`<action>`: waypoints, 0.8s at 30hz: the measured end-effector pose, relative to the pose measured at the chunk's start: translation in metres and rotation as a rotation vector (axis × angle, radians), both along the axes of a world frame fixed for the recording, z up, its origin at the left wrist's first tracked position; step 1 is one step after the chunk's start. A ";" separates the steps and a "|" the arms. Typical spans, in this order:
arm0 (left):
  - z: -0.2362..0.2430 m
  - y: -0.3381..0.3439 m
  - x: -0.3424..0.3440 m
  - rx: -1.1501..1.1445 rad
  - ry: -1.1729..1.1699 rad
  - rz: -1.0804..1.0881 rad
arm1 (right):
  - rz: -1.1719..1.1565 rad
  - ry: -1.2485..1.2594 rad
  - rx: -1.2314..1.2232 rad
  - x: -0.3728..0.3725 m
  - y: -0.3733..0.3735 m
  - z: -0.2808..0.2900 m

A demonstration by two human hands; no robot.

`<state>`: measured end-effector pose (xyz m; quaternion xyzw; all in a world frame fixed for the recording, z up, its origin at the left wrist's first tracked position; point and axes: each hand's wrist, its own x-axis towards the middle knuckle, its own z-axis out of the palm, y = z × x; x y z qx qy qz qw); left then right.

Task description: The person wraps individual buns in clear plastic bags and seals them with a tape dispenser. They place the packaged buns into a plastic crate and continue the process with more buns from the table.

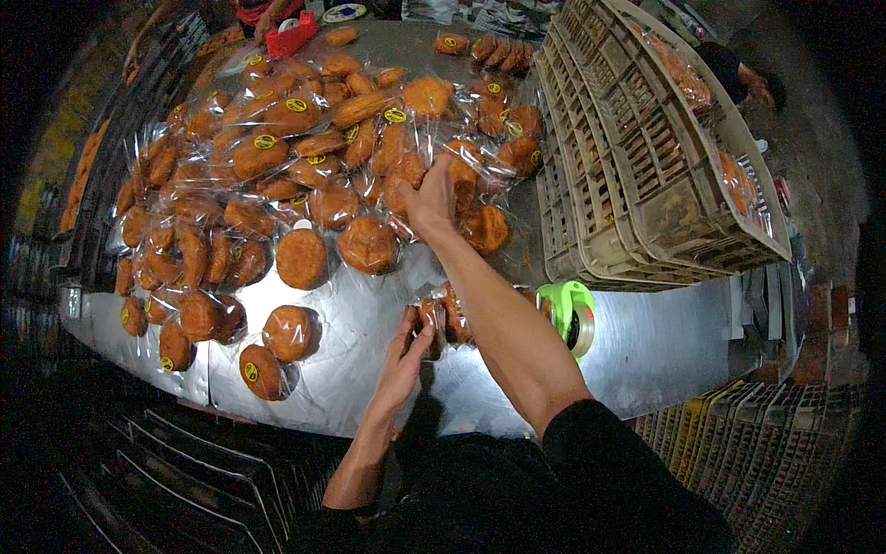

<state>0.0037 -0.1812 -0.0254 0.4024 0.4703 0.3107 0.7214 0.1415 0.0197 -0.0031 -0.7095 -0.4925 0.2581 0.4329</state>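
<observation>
The small stack of wrapped buns [445, 316] sits at the near edge of the steel table [646, 351], pinned upright by the left hand [402, 355], whose fingers curl around its near side and thumb presses the top; the grip looks meant to keep the slippery clear wrappers from sliding apart. How many buns the stack holds is hard to tell, since the right forearm crosses over its far end.

Beyond that hand, the right hand [430, 198] stretches out over the big heap of bagged buns [305, 166], fingers closing on the clear wrapper of one bun at the heap's edge; whether it has a firm hold I cannot tell, as the fingertips are buried in glare and plastic. The heap spreads to the left of and beyond this hand, each round brown bun sealed in film, many with a yellow sticker, lying loose so any one can be picked off.

Just right of the left hand, half hidden under the forearm, stands a green tape dispenser [570, 316], kept within reach. Further right, tan plastic crates [637, 157] are nested and tilted, with a few bagged items inside. At the far end lies a red tool [292, 37], and another person's hand is cut off by the frame. Dark crates below the table edge fade into shadow.
</observation>
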 end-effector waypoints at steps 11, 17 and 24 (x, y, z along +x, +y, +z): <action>0.045 0.010 0.030 0.314 -0.032 0.185 | 0.099 0.500 0.086 0.092 -0.225 0.062; 0.095 -0.015 0.061 0.421 0.016 0.230 | 0.081 0.339 0.243 0.046 -0.290 0.079; 0.119 -0.083 0.075 1.204 -0.010 0.215 | 0.014 0.056 0.591 0.073 -0.367 0.128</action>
